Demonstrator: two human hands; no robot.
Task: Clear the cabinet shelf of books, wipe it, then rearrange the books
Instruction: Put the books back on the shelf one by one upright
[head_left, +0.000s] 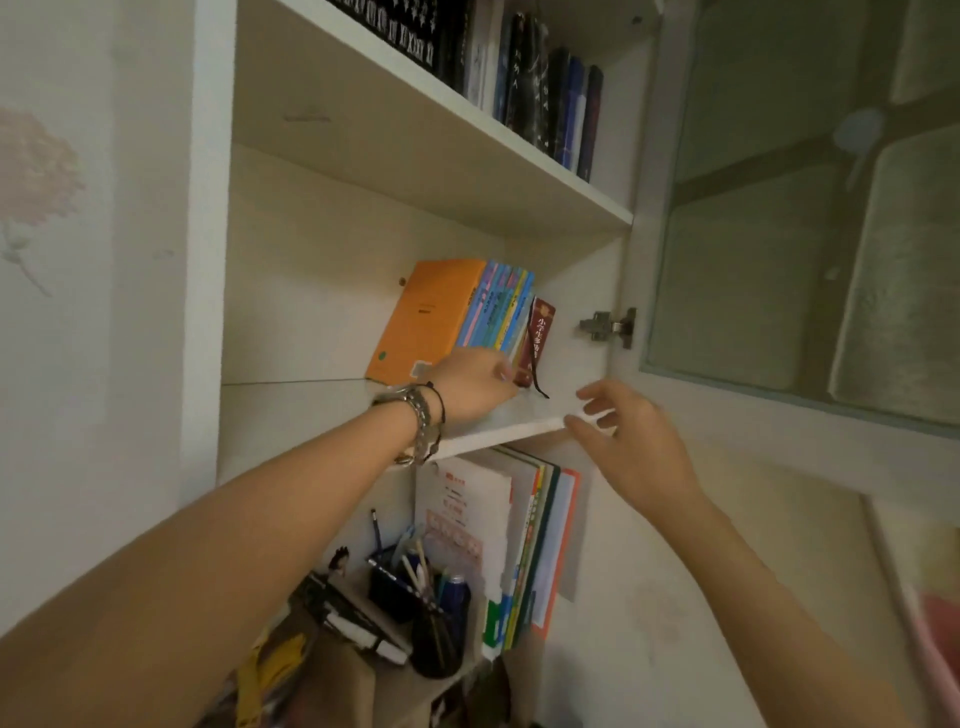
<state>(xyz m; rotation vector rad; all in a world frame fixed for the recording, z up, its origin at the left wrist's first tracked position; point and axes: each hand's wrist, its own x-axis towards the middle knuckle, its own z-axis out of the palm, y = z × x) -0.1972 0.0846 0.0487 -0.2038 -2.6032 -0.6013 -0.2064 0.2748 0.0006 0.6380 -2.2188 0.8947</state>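
Observation:
On the middle cabinet shelf (291, 410) a row of books leans left against the back: a thick orange book (423, 317), several thin blue and teal books (498, 306) and a dark red book (537, 332) with a ribbon. My left hand (475, 382), a metal watch on its wrist, reaches onto the shelf and its fingers lie at the bottom of the thin books; whether they grip them is hidden. My right hand (631, 441) hovers with loose, spread fingers at the shelf's front right edge and holds nothing.
The shelf above carries dark-spined books (545, 98). Below, folders and workbooks (524, 545) stand upright beside pen holders (431, 623) and clutter. The glass cabinet door (810, 208) hangs open on the right, its hinge (608, 326) near the books. A wall is on the left.

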